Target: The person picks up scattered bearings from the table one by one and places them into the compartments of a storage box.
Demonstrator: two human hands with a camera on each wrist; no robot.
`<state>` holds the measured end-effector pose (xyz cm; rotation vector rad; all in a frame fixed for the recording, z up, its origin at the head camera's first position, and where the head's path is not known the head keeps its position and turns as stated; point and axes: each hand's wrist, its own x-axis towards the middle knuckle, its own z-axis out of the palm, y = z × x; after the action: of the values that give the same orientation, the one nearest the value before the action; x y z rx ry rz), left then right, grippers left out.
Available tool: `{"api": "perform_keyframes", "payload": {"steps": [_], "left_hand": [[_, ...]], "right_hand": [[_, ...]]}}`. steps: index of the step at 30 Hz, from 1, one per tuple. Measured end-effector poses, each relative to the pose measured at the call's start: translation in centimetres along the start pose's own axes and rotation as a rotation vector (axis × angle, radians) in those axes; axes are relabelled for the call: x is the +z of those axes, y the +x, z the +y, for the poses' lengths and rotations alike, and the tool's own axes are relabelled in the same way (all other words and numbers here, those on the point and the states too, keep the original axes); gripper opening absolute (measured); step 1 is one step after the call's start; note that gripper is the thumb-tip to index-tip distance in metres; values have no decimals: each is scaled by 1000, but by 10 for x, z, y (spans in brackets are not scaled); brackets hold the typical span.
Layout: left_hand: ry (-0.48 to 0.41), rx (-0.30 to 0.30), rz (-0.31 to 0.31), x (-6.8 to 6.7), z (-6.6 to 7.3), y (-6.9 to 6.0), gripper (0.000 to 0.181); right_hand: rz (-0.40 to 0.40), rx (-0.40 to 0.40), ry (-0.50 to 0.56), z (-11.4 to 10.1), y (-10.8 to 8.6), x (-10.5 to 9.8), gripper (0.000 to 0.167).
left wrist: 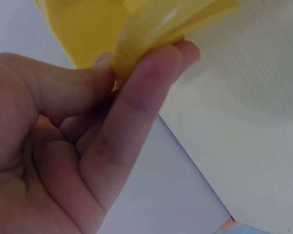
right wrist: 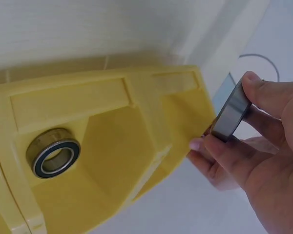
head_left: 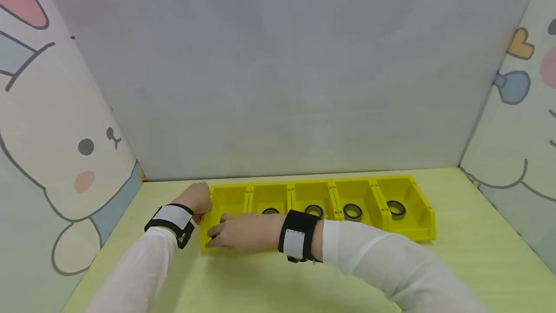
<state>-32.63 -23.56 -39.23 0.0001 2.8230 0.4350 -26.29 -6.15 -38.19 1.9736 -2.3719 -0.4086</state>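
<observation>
A row of joined yellow bins (head_left: pixel 423 233) sits on the table, with its compartments side by side. At the left end, my left hand (head_left: pixel 199 199) pinches the outer side wall (left wrist: pixel 146 36) of the leftmost bin between thumb and fingers. My right hand (head_left: pixel 247 232) reaches across the front of the row to that same bin. Between its thumb and fingertips it grips a ball bearing (right wrist: pixel 233 112), tilted on edge, at the leftmost compartment. In the right wrist view, another bearing (right wrist: pixel 39 148) lies in the neighbouring compartment. The right hand partly covers the leftmost bin in the head view.
Bearings also lie in the other compartments, including one bearing (head_left: pixel 352 205) in the fourth and one bearing (head_left: pixel 389 204) in the rightmost. A grey panel (head_left: pixel 295 86) stands behind the pale table (head_left: pixel 473 255). Side panels with cartoon drawings flank it.
</observation>
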Motion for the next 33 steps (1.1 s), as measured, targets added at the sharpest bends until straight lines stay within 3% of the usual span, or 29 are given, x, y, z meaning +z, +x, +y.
{"api": "perform_keyframes", "payload": {"steps": [8,16,19,27,33], "left_hand": [[-4,-13,1,-1,-1,1,3],[-2,-1,1,0,-3,3,4],[-11,2,-3,0,-3,2,4],[-13,-5,7,-1,-1,0,3],[-2,-6,10,-2,-2,-1,5]], "right_hand": [[16,168,16,22,16,25,35],[10,289,-46,31,33,48,37],[-8,303,-79,32,42,57,35],[2,319,-63,28,54,59,13],[-29,350,-60,24,57,56,7]]}}
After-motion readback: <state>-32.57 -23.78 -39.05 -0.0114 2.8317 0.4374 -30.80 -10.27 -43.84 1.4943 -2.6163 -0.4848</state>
